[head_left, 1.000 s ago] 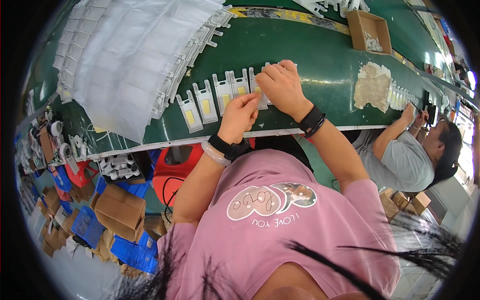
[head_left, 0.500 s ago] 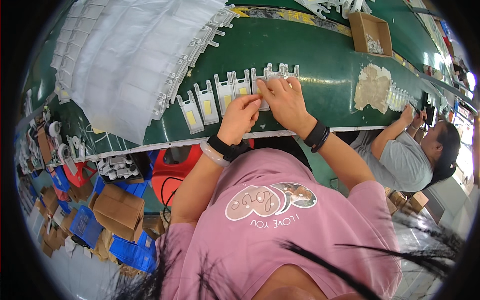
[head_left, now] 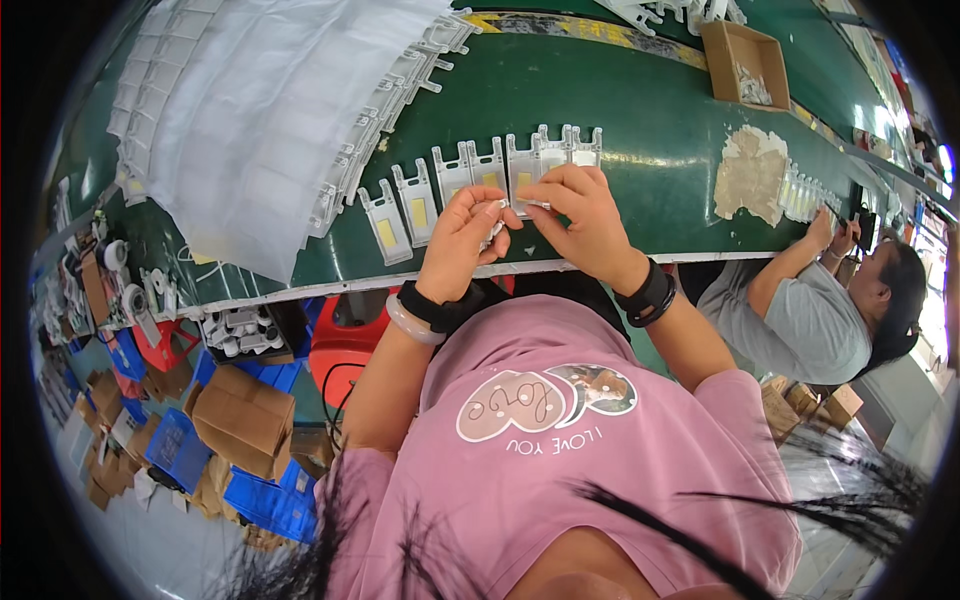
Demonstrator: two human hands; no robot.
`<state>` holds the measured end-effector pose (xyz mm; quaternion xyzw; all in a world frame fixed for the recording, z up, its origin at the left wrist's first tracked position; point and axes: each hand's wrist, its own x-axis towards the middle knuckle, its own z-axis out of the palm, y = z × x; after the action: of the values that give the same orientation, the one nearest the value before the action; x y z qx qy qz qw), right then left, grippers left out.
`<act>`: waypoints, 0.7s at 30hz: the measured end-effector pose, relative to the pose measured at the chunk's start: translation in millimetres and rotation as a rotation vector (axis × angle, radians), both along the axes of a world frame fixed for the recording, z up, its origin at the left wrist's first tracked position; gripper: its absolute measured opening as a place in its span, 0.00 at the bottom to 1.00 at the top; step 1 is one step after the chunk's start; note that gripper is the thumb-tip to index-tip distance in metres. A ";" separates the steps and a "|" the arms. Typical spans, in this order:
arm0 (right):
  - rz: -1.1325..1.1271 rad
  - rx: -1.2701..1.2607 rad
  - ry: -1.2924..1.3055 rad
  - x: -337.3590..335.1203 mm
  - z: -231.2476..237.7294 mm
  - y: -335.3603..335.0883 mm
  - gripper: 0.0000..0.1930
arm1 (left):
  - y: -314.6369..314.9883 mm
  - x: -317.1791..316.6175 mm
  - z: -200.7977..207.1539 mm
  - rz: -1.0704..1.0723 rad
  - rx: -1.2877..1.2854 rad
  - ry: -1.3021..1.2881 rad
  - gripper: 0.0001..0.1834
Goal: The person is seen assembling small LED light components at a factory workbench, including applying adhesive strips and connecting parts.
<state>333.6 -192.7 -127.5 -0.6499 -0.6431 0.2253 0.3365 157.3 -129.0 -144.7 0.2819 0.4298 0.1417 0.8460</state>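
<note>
A row of flat, whitish translucent plastic plates with two-pronged tops lies along the near part of the bench; a plate [head_left: 385, 228] at its left end bears a yellow rectangle, as does the neighbouring plate [head_left: 416, 205]. My left hand [head_left: 462, 243] is closed around several small white pieces [head_left: 491, 236], which show between its fingers. Beside it, my right hand [head_left: 588, 222] pinches a small white piece [head_left: 537, 204] between thumb and forefinger, just over the near end of a middle plate [head_left: 521, 162]. The right hand partly hides the plates at the row's right end.
Plastic sheeting [head_left: 260, 110] covers many similar plates at the left. An open cardboard box [head_left: 745, 65] with small white pieces stands at the back right. Beyond a worn patch [head_left: 750, 175], a person [head_left: 810, 310] works at another row. A red stool [head_left: 345, 340] is under the bench edge.
Both hands have drawn back slightly toward me from the middle plate, uncovering its yellow rectangle. My left hand has turned, and the white pieces in it now show.
</note>
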 end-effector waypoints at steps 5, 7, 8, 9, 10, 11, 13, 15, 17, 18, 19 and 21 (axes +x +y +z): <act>0.038 0.091 -0.077 -5.9 -1.6 4.9 0.10 | 1.1 -6.2 -2.7 0.001 -0.049 -0.006 0.09; 0.067 0.097 -0.115 -6.5 0.2 6.6 0.09 | 1.6 -7.5 -3.3 0.009 -0.070 0.012 0.09; 0.125 0.126 -0.206 -7.0 1.2 7.1 0.08 | 1.7 -6.9 -3.0 0.030 -0.108 0.043 0.09; 0.184 0.155 -0.297 -7.8 1.5 7.8 0.07 | 1.8 -6.5 -3.0 0.051 -0.146 0.075 0.09; 0.187 0.155 -0.296 -8.9 0.7 8.1 0.07 | 0.4 -6.9 -4.4 0.054 -0.146 0.075 0.09; 0.217 0.173 -0.329 -10.0 -0.9 8.5 0.06 | -1.8 -7.6 -7.4 0.082 -0.175 0.078 0.10; 0.250 0.191 -0.362 -10.7 -1.6 10.3 0.06 | -2.9 -10.4 -11.9 0.112 -0.204 0.080 0.10; 0.284 0.214 -0.395 -9.9 -0.3 13.0 0.07 | -0.6 -14.5 -15.3 0.077 -0.247 0.075 0.11; 0.302 0.234 -0.399 -11.3 -2.2 15.0 0.07 | 2.5 -15.1 -14.5 0.066 -0.224 0.079 0.12; 0.319 0.254 -0.403 -11.9 -3.6 16.4 0.06 | 4.3 -15.5 -13.4 0.055 -0.200 0.083 0.12; 0.320 0.254 -0.403 -11.8 -5.8 18.5 0.06 | 6.1 -15.7 -12.1 0.056 -0.200 0.082 0.12; 0.331 0.243 -0.407 -10.3 -11.5 24.9 0.05 | 9.5 -16.1 -9.4 0.067 -0.212 0.088 0.13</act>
<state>323.3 -167.8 -139.0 -0.5228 -0.8171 0.0633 0.2347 141.2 -119.6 -154.0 0.1821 0.4882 0.1111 0.8463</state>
